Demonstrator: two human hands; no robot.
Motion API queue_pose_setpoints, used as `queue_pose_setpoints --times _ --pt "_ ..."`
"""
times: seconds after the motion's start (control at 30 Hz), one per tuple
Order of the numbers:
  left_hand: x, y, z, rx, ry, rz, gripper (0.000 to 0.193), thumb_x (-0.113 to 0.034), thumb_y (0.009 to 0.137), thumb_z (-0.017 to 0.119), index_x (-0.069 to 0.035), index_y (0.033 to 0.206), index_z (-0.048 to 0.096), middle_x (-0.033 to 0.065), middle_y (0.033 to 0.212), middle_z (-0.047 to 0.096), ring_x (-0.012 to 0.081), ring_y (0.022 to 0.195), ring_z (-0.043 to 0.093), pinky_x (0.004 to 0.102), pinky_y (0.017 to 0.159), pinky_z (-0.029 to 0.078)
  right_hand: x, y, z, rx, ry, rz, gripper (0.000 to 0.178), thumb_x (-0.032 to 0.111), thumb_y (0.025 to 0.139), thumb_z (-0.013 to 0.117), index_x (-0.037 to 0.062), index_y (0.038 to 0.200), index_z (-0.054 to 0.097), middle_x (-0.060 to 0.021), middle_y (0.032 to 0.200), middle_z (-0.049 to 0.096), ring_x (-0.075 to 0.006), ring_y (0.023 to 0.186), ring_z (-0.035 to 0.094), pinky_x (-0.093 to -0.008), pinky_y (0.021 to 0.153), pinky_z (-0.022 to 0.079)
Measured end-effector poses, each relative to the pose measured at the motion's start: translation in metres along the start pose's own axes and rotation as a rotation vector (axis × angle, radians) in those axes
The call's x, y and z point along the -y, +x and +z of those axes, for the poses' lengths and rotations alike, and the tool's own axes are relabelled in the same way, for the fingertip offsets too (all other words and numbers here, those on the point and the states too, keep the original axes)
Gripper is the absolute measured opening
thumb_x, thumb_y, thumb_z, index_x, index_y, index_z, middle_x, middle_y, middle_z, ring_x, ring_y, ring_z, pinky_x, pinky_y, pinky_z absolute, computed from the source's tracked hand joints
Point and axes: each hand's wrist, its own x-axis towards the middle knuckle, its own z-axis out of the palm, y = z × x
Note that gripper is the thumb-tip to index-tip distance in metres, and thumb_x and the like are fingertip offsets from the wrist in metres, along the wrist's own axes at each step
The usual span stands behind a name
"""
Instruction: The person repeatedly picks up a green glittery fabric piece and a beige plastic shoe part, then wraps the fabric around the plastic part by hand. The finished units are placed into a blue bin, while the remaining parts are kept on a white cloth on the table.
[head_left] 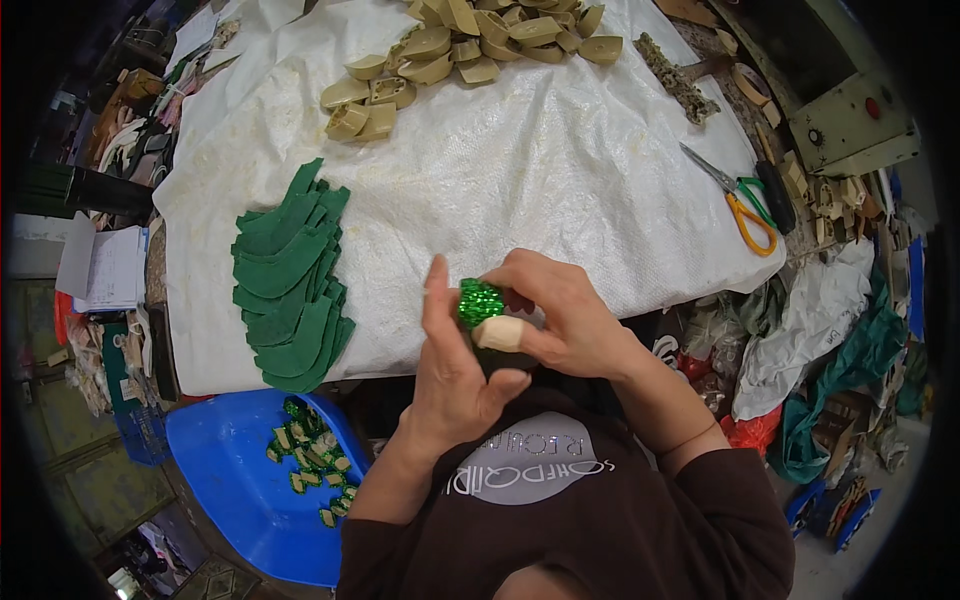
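Observation:
Over the near edge of the white sheet, a glittery green shoe heel (pixel 481 301) sits between my two hands. My right hand (pixel 570 315) grips it with bent fingers, and a beige cover wraps the thumb tip. Fingers stretched and thumb apart, my left hand (pixel 450 365) is at the heel's left side; whether it touches the heel I cannot tell. Left of my hands lies an overlapping stack of curved dark green cut pieces (pixel 290 285). A heap of bare beige shoe heels (pixel 470 45) rests at the far side of the sheet.
A blue basin (pixel 225 480) with several green glittery heels (pixel 310 455) stands below the sheet at left. Orange-and-green-handled scissors (pixel 735 195) lie at the right edge, beside a black-handled tool (pixel 775 197). A grey-green machine box (pixel 850 130) stands at far right.

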Motion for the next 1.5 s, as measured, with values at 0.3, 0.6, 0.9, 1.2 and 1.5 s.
queue_pose_setpoints --times 0.3,0.6,0.9,1.2,1.5 --pt "-0.020 0.002 -0.023 -0.001 0.206 -0.190 0.053 0.005 0.064 0.077 0.002 0.113 0.056 0.0112 0.093 0.057 0.0184 0.075 0.059 0.0287 0.065 0.050 -0.026 -0.004 0.006 0.030 0.897 0.276 0.026 0.025 0.089 0.058 0.0039 0.104 0.060 -0.0012 0.082 0.056 -0.0102 0.070 0.052 -0.0250 0.064 0.042" --pt "-0.024 0.009 -0.020 0.070 0.330 -0.049 0.061 0.007 0.057 0.076 0.000 0.114 0.055 0.0135 0.090 0.058 0.0255 0.072 0.056 0.0321 0.060 0.047 -0.013 -0.003 0.001 0.017 0.405 0.114 0.022 0.022 0.089 0.059 0.0006 0.087 0.056 -0.0077 0.073 0.058 -0.0121 0.068 0.057 -0.0274 0.061 0.046" --pt "-0.010 0.007 -0.005 -0.131 0.401 0.052 0.049 -0.009 0.056 0.082 0.000 0.093 0.052 0.0128 0.075 0.060 0.0275 0.061 0.063 0.0347 0.054 0.051 -0.026 -0.011 0.009 0.080 0.980 0.296 0.025 0.024 0.096 0.050 0.0031 0.105 0.060 -0.0040 0.097 0.062 -0.0124 0.089 0.058 -0.0263 0.080 0.045" --pt "-0.013 0.008 0.018 -0.258 0.679 0.035 0.047 -0.011 0.056 0.082 -0.001 0.089 0.051 0.0126 0.072 0.059 0.0298 0.061 0.062 0.0357 0.055 0.050 -0.019 -0.009 0.020 -0.125 0.546 0.209 0.030 0.024 0.098 0.046 0.0009 0.112 0.058 -0.0068 0.103 0.058 -0.0149 0.096 0.056 -0.0292 0.087 0.044" --pt "-0.012 0.004 0.019 -0.338 0.755 -0.004 0.045 -0.013 0.058 0.083 -0.002 0.088 0.051 0.0126 0.071 0.059 0.0317 0.061 0.062 0.0366 0.055 0.050 -0.017 -0.010 0.030 -0.108 0.717 0.191 0.029 0.020 0.098 0.044 0.0007 0.117 0.055 -0.0069 0.106 0.056 -0.0141 0.096 0.055 -0.0279 0.085 0.044"
